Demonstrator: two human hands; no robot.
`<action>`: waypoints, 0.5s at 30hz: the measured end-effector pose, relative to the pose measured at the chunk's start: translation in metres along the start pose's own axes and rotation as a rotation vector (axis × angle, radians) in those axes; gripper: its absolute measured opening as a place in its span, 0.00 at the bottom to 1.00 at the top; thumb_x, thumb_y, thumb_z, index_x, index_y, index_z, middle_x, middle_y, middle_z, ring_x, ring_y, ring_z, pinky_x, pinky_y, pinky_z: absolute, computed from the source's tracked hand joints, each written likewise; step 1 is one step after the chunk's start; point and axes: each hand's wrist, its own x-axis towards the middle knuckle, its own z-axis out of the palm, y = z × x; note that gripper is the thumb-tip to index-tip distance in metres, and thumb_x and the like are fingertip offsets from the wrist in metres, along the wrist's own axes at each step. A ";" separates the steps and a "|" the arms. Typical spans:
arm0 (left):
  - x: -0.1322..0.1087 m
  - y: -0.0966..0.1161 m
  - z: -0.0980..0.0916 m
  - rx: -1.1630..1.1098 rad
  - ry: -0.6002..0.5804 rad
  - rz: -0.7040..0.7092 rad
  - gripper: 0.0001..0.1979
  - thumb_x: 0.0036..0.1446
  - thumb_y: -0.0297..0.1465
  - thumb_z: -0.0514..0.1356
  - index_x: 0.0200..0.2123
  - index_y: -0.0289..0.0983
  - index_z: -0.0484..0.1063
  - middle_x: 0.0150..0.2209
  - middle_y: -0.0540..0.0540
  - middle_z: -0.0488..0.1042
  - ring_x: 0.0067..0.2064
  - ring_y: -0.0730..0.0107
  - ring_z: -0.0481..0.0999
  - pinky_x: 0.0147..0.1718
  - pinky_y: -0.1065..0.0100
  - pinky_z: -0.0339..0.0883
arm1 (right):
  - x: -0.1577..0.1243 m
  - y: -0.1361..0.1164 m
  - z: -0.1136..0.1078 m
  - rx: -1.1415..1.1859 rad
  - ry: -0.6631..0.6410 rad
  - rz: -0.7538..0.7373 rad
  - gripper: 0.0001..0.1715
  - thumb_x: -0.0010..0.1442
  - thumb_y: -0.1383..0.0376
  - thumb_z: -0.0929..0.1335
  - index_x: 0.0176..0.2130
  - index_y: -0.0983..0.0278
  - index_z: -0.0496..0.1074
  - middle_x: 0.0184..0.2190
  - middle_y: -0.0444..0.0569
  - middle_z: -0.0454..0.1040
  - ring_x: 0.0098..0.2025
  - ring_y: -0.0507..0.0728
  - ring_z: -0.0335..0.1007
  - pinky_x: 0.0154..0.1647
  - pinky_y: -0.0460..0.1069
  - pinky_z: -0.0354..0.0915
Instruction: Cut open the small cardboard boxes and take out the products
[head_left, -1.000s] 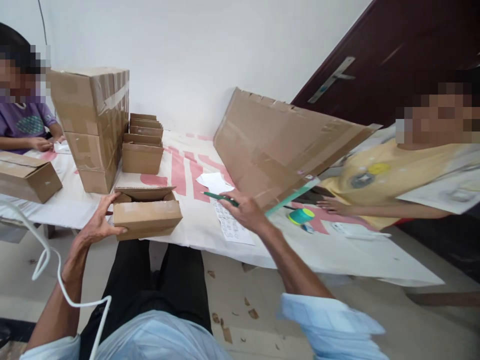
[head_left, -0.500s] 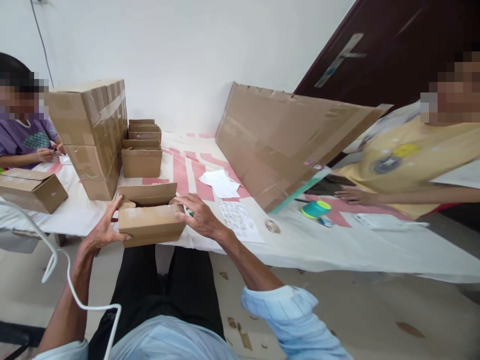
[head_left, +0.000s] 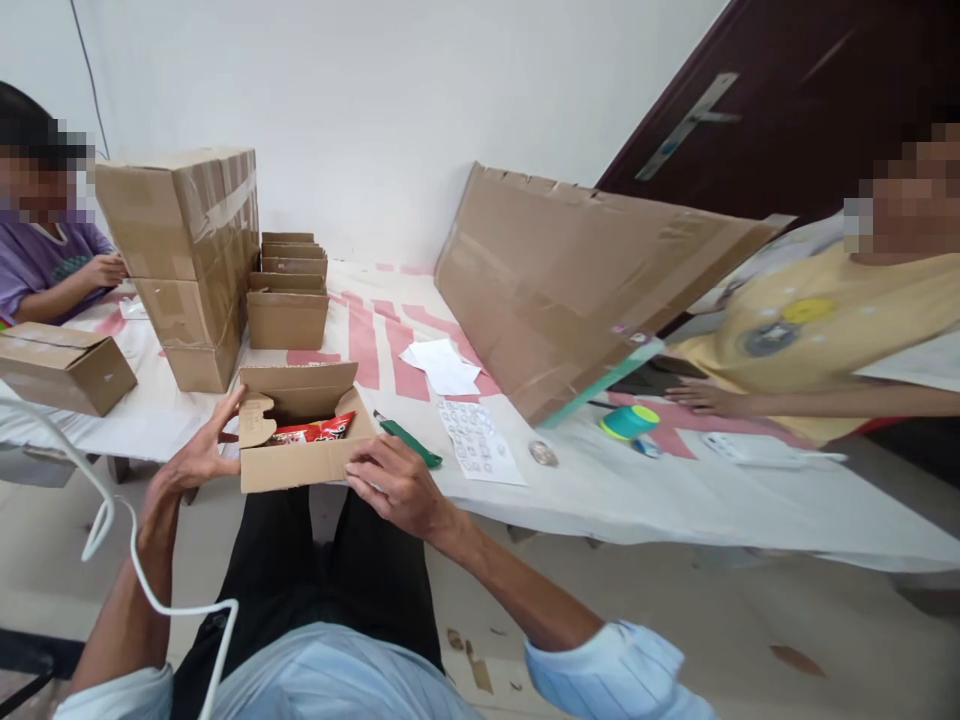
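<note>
A small cardboard box [head_left: 289, 470] stands with its top open at the table's near edge. Inside it lies a red snack packet [head_left: 322, 430], its lower part hidden by the front wall. My left hand [head_left: 201, 452] grips the box's left side, thumb in front and fingers toward the back. With bent fingers pressed together, my right hand [head_left: 397, 485] holds the front right corner. Just beyond that hand a green, flat, long object [head_left: 411, 443] with a dark tip lies beside the box; its kind is unclear.
Taped cartons [head_left: 180, 230] are stacked at left, beside a row of open boxes [head_left: 287, 320]. A closed box [head_left: 67, 370] sits far left. White papers [head_left: 442, 367], a printed sheet [head_left: 480, 445], a tape roll [head_left: 543, 454] and a large cardboard panel [head_left: 570, 280] occupy the right. Two people sit at the sides.
The box's front flap, previously folded over the top, is lifted away, exposing the red packet. My right hand has moved down to the front corner, and the green object shows more fully.
</note>
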 end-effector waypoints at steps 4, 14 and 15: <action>-0.007 0.003 -0.005 -0.194 -0.028 -0.029 0.57 0.52 0.53 0.72 0.80 0.50 0.51 0.79 0.36 0.56 0.77 0.25 0.55 0.63 0.36 0.70 | 0.015 0.003 0.006 0.052 0.033 0.031 0.14 0.71 0.71 0.67 0.33 0.60 0.76 0.37 0.51 0.79 0.40 0.57 0.72 0.44 0.53 0.70; 0.003 0.009 0.003 -0.099 0.069 -0.133 0.64 0.43 0.52 0.78 0.79 0.48 0.53 0.77 0.35 0.59 0.73 0.28 0.65 0.63 0.40 0.74 | -0.002 0.078 -0.001 -0.184 -0.081 0.739 0.11 0.72 0.64 0.68 0.50 0.64 0.78 0.49 0.59 0.79 0.54 0.64 0.74 0.55 0.57 0.71; 0.004 0.009 0.003 -0.099 0.068 -0.137 0.64 0.43 0.52 0.78 0.79 0.48 0.53 0.77 0.34 0.60 0.73 0.28 0.65 0.63 0.40 0.74 | -0.011 0.086 -0.001 -0.260 -0.189 0.856 0.12 0.70 0.62 0.69 0.50 0.65 0.78 0.51 0.61 0.78 0.55 0.66 0.74 0.54 0.57 0.70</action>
